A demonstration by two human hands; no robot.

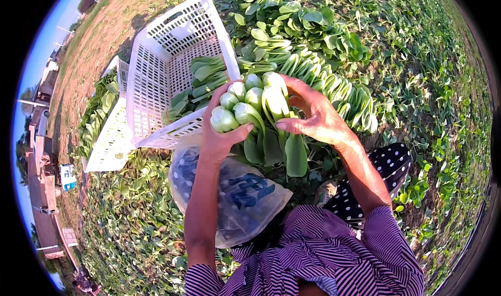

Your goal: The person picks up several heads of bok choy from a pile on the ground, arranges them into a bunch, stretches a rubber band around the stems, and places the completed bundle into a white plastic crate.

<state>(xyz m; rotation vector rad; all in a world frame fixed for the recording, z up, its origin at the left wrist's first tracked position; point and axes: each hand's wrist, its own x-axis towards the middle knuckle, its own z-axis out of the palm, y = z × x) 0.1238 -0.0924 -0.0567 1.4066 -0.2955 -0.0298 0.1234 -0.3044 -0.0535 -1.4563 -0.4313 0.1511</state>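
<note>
Between my two hands is a bunch of bok choy (244, 104), its pale stem bases turned up towards me and its leaves hanging below. My left hand (219, 129) wraps the left side of the bunch, thumb across the front stems. At the right, my right hand (313, 116) grips the stems there between thumb and fingers. Just behind my left hand stands a white perforated plastic crate (150, 84). Inside it lie several bundles of bok choy (207, 74), some bound with reddish bands.
Rows of cut bok choy (309, 67) lie on the leafy ground beyond my right hand. A second white crate (111, 135) filled with greens stands at the left. A translucent plastic bag (250, 202) covers my left knee. Bare soil (113, 16) runs behind the crates.
</note>
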